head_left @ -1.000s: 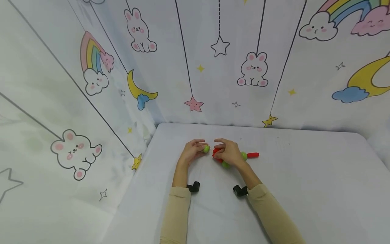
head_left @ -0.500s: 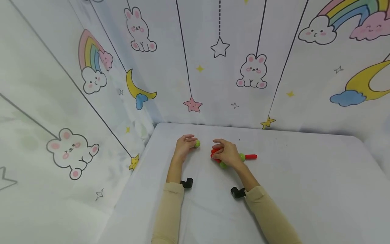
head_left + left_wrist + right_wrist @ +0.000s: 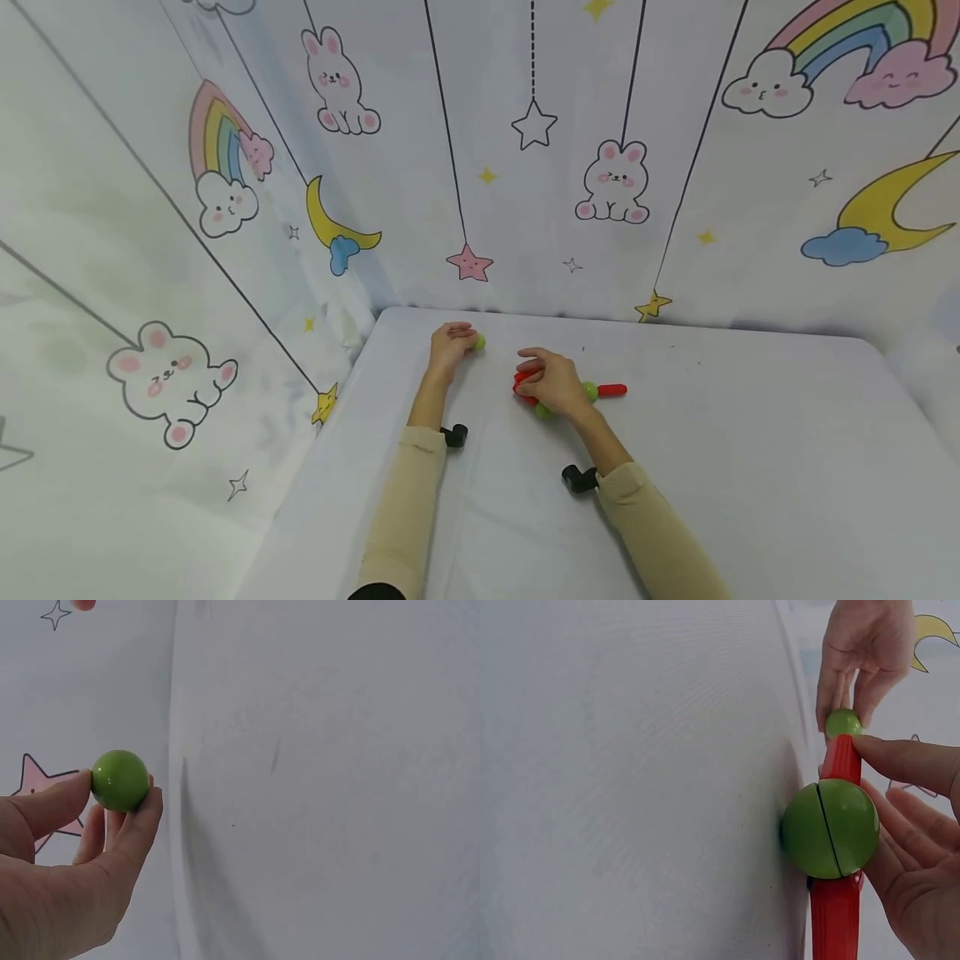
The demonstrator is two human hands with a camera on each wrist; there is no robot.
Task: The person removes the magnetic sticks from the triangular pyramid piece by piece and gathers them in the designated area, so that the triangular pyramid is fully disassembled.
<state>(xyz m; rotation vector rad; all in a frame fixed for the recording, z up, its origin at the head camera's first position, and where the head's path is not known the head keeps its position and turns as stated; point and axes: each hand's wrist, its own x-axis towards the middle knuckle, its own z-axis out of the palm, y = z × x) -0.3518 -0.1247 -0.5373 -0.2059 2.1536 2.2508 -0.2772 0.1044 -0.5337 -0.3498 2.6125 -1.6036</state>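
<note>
My left hand point(image 3: 450, 343) pinches a small green ball point(image 3: 120, 780) between thumb and fingers, toward the table's far left corner. The same ball point(image 3: 478, 342) shows at that hand's fingertips in the head view. My right hand point(image 3: 551, 382) grips a toy of red sticks point(image 3: 841, 759) joined by a larger green ball point(image 3: 830, 829) that has a seam. Its fingers point(image 3: 907, 763) curl over the upper stick and behind the green ball. Another red stick point(image 3: 613, 389) and a green ball point(image 3: 590, 390) poke out to the right of that hand. The toy lies on the table.
The white cloth-covered table point(image 3: 712, 467) is boxed in by curtain walls point(image 3: 225, 250) printed with rabbits, stars and rainbows at the left and back. Black camera mounts sit on the left wrist point(image 3: 453, 435) and the right wrist point(image 3: 577, 478).
My left hand has carried the small green ball away from the toy, to the left and toward the back wall. The right hand has stayed on the toy.
</note>
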